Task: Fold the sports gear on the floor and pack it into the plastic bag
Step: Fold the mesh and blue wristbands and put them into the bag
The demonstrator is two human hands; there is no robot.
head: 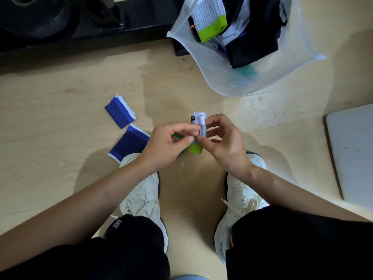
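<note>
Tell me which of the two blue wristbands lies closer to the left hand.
The lower blue wristband, beside the left shoe, next to the left hand. The upper blue wristband lies farther away.

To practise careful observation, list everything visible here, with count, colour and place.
plastic bag: 1, translucent white, floor upper right
bagged sock: 1, white with lime cuff, in bag mouth
dark garments: count unclear, black, inside bag
wristbands: 2, blue with white edges, floor left of hands
held sock: 1, white with lime cuff, between both hands
stand: 1, black, upper left
panel: 1, pale grey, right edge
shoes: 2, white, below hands
left hand: 1, pinching held sock
right hand: 1, pinching held sock
</note>
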